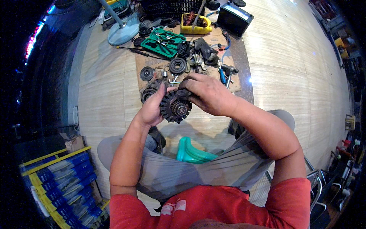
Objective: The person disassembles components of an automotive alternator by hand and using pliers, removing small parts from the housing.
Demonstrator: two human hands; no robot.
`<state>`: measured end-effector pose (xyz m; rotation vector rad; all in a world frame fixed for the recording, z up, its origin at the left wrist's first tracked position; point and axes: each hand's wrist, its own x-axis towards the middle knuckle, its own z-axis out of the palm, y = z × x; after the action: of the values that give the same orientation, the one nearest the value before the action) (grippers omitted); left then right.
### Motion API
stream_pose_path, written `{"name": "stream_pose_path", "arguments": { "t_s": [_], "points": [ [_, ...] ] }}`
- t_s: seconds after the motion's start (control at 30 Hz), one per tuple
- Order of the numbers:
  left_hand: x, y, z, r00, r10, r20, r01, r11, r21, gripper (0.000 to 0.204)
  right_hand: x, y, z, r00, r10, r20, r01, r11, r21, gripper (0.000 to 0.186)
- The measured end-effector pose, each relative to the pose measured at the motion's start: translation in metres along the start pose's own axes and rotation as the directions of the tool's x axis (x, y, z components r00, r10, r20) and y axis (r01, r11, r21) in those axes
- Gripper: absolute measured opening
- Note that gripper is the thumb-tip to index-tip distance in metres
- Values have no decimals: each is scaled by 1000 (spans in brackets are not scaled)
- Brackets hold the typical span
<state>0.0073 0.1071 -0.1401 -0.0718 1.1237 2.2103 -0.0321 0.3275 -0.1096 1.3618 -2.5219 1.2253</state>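
Note:
My left hand (153, 110) is wrapped round the left side of a dark finned rotor (176, 107), seemingly an alternator's, and its shaft end with a bearing points up at me. Over the rotor's upper right edge my right hand (209, 92) is closed. Its fingertips are blackened, and a dark patch there may be a rag or grime; I cannot tell which. Just beyond my hands lie a black ring-shaped pulley (177, 66), a smaller grooved disc (147, 73) and a metal socket (165, 74). Another round metal part (148, 92) is partly hidden behind my left hand.
On the cardboard (207, 40) are a green tool tray (163, 42), dark gloves (207, 51), a hammer (229, 72) and a yellow cut-open jug (196, 27). A black battery (235, 19) stands far right, a round stand base (124, 32) far left. Beneath me is a green stool (194, 151).

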Motion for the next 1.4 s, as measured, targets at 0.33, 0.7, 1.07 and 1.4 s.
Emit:
{"name": "stream_pose_path", "arguments": {
  "t_s": [0.33,0.7,1.07,1.4],
  "points": [
    [0,0,6,999,7,-39,-6,1000,12,65,1,1,10,993,-48,-109,34,991,-127,19],
    [4,-1,12,999,24,-30,-27,996,-83,58,11,-17,10,990,16,-138,-40,983,-178,20],
    [-1,-9,4,993,-67,97,47,980,191,49,19,8,1,983,121,-141,-112,991,72,15],
    [-4,-24,20,939,-313,143,211,852,479,41,24,29,-5,943,254,-216,-244,967,73,21]
  ]
}}
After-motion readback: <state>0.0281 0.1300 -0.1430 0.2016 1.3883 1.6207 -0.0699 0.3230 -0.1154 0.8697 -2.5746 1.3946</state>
